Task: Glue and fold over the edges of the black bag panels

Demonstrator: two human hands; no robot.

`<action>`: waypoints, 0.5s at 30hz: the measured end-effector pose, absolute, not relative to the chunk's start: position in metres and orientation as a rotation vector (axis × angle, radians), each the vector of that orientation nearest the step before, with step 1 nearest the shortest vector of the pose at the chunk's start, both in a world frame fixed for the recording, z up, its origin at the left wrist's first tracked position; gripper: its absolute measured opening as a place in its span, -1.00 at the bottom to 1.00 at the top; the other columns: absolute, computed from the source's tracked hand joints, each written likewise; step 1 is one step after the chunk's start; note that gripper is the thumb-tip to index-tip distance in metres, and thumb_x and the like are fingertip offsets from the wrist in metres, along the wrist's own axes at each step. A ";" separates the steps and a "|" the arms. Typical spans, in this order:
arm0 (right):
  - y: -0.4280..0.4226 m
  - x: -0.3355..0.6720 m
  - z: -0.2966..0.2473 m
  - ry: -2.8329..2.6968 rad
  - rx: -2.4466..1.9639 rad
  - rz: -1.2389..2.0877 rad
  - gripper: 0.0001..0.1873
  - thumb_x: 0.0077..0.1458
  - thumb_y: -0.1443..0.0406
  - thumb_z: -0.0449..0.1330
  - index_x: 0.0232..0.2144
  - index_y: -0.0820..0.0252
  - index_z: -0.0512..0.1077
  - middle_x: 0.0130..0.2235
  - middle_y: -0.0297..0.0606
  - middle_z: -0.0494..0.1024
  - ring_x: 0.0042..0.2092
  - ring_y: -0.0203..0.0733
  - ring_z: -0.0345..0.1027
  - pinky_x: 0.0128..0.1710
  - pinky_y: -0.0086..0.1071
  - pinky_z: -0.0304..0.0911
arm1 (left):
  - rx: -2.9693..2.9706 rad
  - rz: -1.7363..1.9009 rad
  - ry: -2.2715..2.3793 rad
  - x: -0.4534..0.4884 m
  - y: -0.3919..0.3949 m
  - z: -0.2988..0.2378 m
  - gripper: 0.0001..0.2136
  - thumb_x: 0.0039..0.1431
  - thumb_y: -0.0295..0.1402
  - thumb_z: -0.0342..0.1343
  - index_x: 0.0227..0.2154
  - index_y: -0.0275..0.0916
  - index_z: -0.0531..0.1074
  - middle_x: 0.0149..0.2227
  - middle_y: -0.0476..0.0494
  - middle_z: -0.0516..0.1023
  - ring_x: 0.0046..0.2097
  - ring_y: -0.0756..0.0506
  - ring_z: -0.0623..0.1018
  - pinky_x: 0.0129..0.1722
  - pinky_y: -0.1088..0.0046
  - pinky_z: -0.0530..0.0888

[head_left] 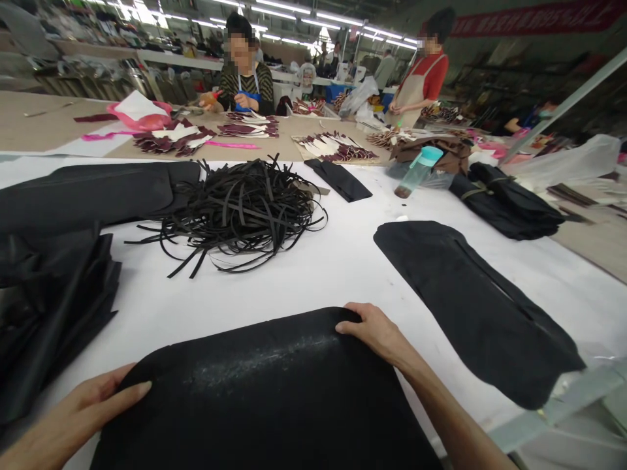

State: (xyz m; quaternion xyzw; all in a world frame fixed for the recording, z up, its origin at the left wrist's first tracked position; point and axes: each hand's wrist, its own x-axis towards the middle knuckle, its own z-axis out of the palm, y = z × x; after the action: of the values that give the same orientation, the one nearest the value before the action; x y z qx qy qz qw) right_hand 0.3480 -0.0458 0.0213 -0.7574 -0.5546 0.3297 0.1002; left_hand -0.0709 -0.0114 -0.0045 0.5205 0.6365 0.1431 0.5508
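Observation:
A large black fabric piece (pixel 264 398) lies flat on the white table (pixel 333 267) right in front of me. My left hand (pixel 93 405) rests on its left edge with the fingers stretched flat. Over the far right corner of the piece my right hand (pixel 375 329) curls its fingers on the edge. Behind the piece sits a tangled heap of black strips (pixel 240 209). A second black cut piece (pixel 475 307) lies flat to the right.
Stacked black fabric (pixel 53 287) fills the left side, with a long black piece (pixel 93 192) behind it. A teal-capped bottle (pixel 416 171) and folded black bundles (pixel 504 199) stand at the back right. Two people work at the far brown table (pixel 44 117) among maroon pieces.

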 end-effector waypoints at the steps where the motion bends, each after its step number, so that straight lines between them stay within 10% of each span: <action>1: -0.045 0.348 0.022 -1.633 -2.237 0.990 -0.88 -0.04 0.18 0.21 -0.45 0.09 0.45 -0.41 -0.38 0.51 -0.35 -0.22 0.35 -0.43 -0.45 0.07 | 1.145 0.366 1.510 -0.070 -0.015 -0.006 -0.58 -0.28 0.24 0.08 -0.48 0.08 0.52 -0.53 0.21 0.57 -0.40 -0.20 0.57 -0.29 0.20 0.54; 6: -0.041 0.341 0.014 -1.585 -2.284 0.868 -0.84 0.02 0.22 0.13 -0.53 0.12 0.40 -0.45 -0.32 0.47 -0.34 -0.17 0.31 -0.38 -0.38 0.04 | 0.974 0.341 1.534 -0.067 -0.018 -0.009 -0.61 -0.44 0.17 0.23 -0.54 0.06 0.53 -0.61 0.23 0.54 -0.43 -0.21 0.56 -0.32 0.23 0.55; 15: -0.047 0.332 0.000 -1.371 -2.114 0.820 -0.77 0.18 0.23 -0.09 -0.49 0.12 0.22 -0.42 -0.30 0.38 -0.30 -0.16 0.24 -0.27 -0.32 0.07 | 0.991 0.602 1.565 -0.072 -0.020 -0.030 -0.73 -0.02 -0.19 0.01 -0.22 0.21 0.43 -0.43 0.31 0.60 -0.29 -0.22 0.59 -0.18 0.19 0.54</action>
State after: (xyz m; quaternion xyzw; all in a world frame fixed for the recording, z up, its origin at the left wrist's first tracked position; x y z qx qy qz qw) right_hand 0.3316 -0.0468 -0.0001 -0.7739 -0.5018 0.3001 0.2433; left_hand -0.0721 -0.0198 -0.0299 0.4207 0.6645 0.2557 0.5621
